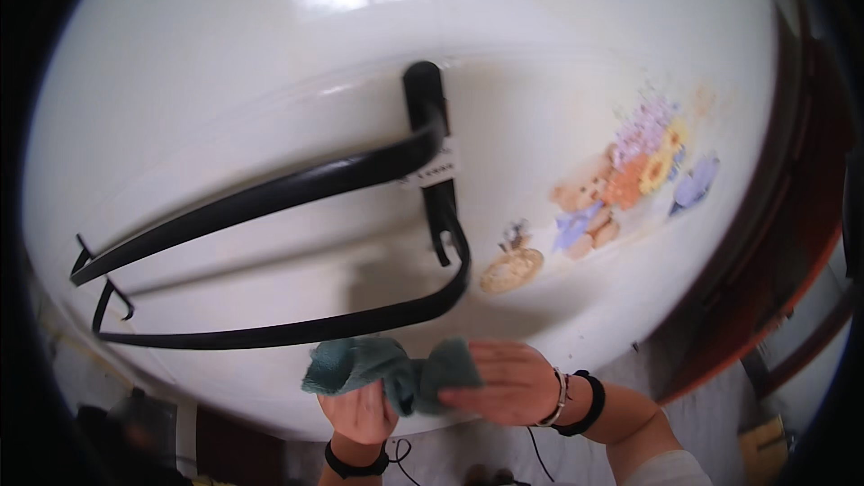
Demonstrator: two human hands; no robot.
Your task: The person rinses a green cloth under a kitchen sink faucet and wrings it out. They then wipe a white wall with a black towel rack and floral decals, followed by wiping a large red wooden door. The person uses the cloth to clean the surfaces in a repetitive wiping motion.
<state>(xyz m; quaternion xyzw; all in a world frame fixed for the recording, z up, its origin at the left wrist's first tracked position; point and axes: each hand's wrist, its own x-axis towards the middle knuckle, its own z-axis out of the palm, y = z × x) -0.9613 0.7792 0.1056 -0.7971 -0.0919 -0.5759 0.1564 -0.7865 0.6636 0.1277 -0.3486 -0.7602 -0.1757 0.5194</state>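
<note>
A dark green cloth point(401, 374) is bunched up between my two hands at the bottom of the view. My left hand point(358, 412) holds its left part from below, with the cloth covering most of the fingers. On the right end, my right hand point(503, 381) grips the cloth, its fingers pointing left. Just above both hands runs the lower bar of a black double-bar rack point(290, 332). The rack is fixed to a glossy white surface point(540, 27), and a white label point(435, 165) with writing sits on its right bracket.
A printed teddy bear with flowers point(594, 196) and a printed straw hat point(511, 270) decorate the white surface right of the rack. Black hooks point(118, 297) stick out at the rack's left end. Reddish-brown wooden frame point(776, 310) borders the right side. A thin black cord point(540, 455) hangs low.
</note>
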